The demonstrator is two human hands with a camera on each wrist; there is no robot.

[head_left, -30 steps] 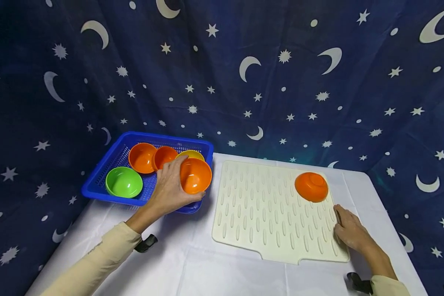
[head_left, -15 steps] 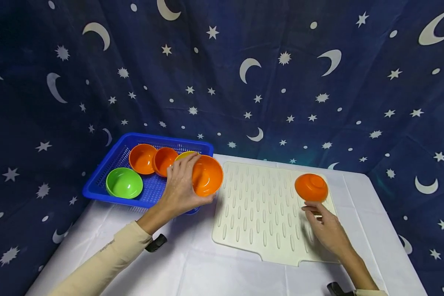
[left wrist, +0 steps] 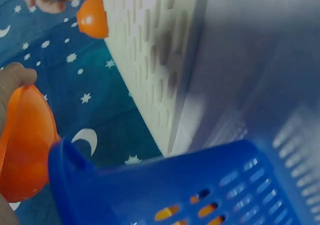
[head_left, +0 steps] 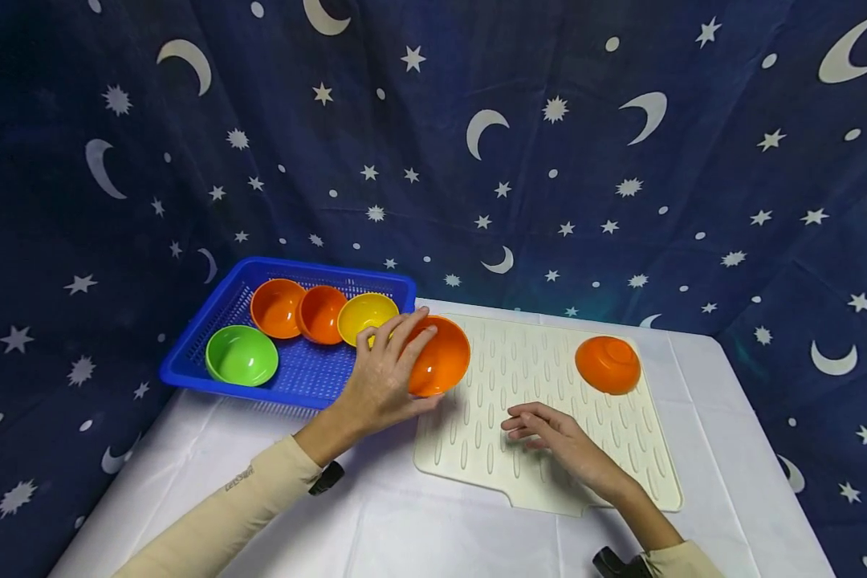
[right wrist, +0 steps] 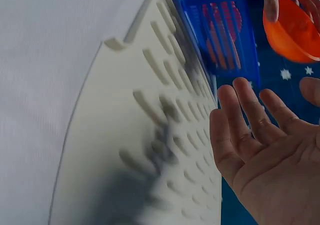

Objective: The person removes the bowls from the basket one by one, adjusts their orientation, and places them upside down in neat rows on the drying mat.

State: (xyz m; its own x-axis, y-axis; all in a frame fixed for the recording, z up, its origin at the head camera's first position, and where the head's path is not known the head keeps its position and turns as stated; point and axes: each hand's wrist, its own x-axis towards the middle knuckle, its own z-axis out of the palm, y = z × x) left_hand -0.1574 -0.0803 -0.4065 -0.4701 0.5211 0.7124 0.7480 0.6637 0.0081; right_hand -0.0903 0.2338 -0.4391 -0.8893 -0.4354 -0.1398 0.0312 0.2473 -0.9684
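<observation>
My left hand grips an orange bowl by its rim, thumb below and fingers above, its hollow facing me. The bowl overlaps the left edge of the cream drying mat in the head view, and the left wrist view shows it beside the basket's end. Over the mat, my right hand hovers with relaxed fingers and holds nothing; its palm shows in the right wrist view. Another orange bowl lies upside down at the mat's far right.
A blue basket stands at the left with a green bowl, two orange bowls and a yellow bowl in it. A white cloth covers the table. Behind hangs a dark blue curtain with stars and moons.
My left hand has carried the orange bowl rightward, from over the basket to the mat's left edge. My right hand has left the mat's right edge and moved left across it.
</observation>
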